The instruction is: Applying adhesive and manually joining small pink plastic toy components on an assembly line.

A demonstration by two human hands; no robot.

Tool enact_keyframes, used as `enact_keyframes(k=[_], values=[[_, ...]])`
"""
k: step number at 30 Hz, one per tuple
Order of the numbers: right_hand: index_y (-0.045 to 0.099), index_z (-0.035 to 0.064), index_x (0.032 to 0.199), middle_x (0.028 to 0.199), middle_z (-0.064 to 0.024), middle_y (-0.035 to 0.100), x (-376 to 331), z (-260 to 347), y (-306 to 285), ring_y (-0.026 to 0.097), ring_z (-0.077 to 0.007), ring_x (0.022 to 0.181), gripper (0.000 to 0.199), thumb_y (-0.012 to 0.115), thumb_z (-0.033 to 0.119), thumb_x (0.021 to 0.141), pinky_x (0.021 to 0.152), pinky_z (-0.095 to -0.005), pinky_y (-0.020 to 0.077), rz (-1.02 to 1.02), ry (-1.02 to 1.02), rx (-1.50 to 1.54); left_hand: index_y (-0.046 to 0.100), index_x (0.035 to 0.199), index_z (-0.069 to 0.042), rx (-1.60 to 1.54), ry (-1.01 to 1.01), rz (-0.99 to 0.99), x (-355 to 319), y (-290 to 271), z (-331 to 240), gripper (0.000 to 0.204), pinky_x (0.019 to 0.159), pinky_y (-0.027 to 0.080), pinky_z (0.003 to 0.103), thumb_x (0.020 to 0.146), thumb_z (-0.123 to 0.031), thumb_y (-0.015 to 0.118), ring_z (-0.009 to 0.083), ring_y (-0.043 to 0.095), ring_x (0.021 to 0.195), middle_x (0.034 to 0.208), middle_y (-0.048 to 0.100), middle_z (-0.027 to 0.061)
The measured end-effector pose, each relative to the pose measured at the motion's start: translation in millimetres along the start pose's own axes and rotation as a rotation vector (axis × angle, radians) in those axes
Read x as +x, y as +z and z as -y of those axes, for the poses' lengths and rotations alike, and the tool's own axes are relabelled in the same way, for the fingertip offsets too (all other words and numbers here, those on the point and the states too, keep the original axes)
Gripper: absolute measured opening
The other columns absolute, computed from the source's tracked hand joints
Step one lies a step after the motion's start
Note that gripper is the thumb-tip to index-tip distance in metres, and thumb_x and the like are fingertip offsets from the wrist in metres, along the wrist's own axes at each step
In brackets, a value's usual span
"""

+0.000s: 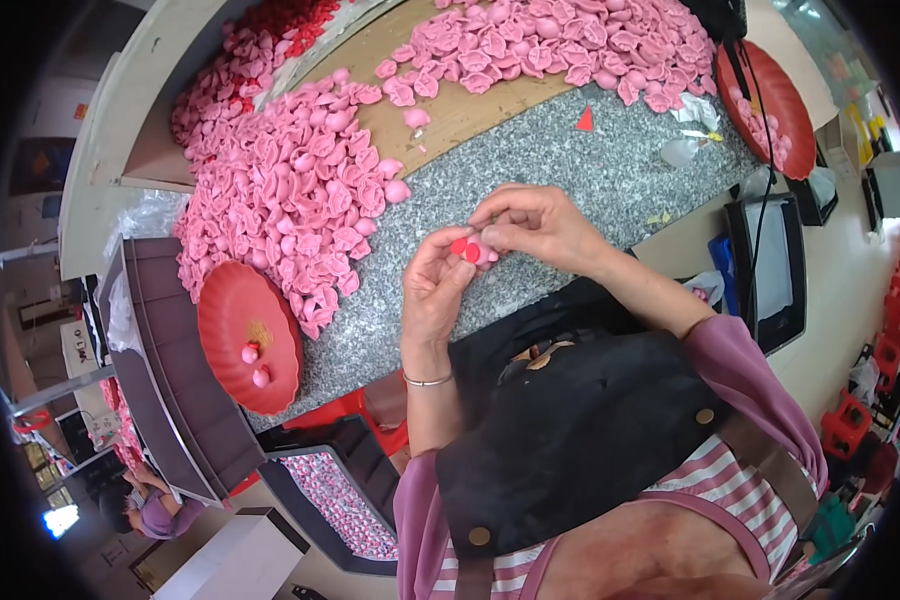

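Note:
My left hand [432, 290] and my right hand [536, 226] meet above the grey speckled counter [550, 160]. Together they pinch one small pink folded piece [472, 250] with a red centre, held between the fingertips of both hands. A thin bracelet circles my left wrist. A big heap of the same pink pieces [290, 200] lies to the left of my hands, and another heap [560, 45] spreads across the far side on a wooden board.
A red plate [232, 320] at the counter's left edge holds two pink pieces. A second red plate [782, 95] stands far right. A dark tray [350, 500] of wrapped items sits below the counter. Another person crouches at the lower left.

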State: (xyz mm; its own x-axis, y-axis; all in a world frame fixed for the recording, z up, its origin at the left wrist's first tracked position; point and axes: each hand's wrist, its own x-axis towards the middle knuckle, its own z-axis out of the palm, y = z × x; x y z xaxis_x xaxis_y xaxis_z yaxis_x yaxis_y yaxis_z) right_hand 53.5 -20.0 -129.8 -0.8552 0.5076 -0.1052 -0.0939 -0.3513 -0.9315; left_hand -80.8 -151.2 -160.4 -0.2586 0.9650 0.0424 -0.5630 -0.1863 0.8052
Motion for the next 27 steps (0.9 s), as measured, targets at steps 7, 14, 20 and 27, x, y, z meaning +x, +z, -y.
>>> enact_keyframes(k=[7, 14, 20, 27], values=[[0.063, -0.004, 0.095, 0.086, -0.0055, 0.059, 9, -6, -8, 0.062, -0.0105, 0.075, 0.015, 0.064, 0.003, 0.082, 0.065, -0.0222, 0.0518, 0.069, -0.081, -0.097, 0.048, 0.12, 0.0, -0.051, -0.013, -0.21, 3, 9, 7, 0.033, 0.078, 0.049, 0.027, 0.088, -0.002, 0.055, 0.0171, 0.06, 0.089, 0.103, 0.061, 0.0113], [0.062, -0.0044, 0.09, 0.085, -0.0059, 0.061, 11, -5, -7, 0.063, -0.0104, 0.074, 0.017, 0.069, 0.004, 0.076, 0.065, -0.0223, 0.0517, 0.098, 0.016, -0.157, 0.05, 0.124, 0.001, 0.103, -0.007, -0.235, -3, 9, 5, 0.037, 0.08, 0.05, 0.027, 0.087, 0.002, 0.054, 0.0162, 0.06, 0.094, 0.107, 0.062, 0.0118], [0.06, -0.0026, 0.092, 0.079, -0.0041, 0.064, 10, 1, -10, 0.063, -0.0082, 0.074, 0.017, 0.067, 0.0, 0.076, 0.065, -0.0198, 0.0495, 0.127, 0.129, -0.243, 0.05, 0.125, 0.002, 0.073, -0.081, -0.286, -5, 9, 6, 0.038, 0.083, 0.05, 0.028, 0.087, 0.003, 0.054, 0.017, 0.059, 0.099, 0.11, 0.061, 0.0124], [0.061, -0.0025, 0.086, 0.077, -0.0035, 0.063, 12, 4, -8, 0.061, -0.0064, 0.069, 0.015, 0.068, 0.001, 0.073, 0.06, -0.0195, 0.0478, 0.134, 0.158, -0.298, 0.051, 0.123, 0.002, 0.006, -0.154, -0.223, -7, 1, 4, 0.036, 0.082, 0.05, 0.029, 0.087, 0.003, 0.053, 0.017, 0.061, 0.096, 0.108, 0.062, 0.0131]])
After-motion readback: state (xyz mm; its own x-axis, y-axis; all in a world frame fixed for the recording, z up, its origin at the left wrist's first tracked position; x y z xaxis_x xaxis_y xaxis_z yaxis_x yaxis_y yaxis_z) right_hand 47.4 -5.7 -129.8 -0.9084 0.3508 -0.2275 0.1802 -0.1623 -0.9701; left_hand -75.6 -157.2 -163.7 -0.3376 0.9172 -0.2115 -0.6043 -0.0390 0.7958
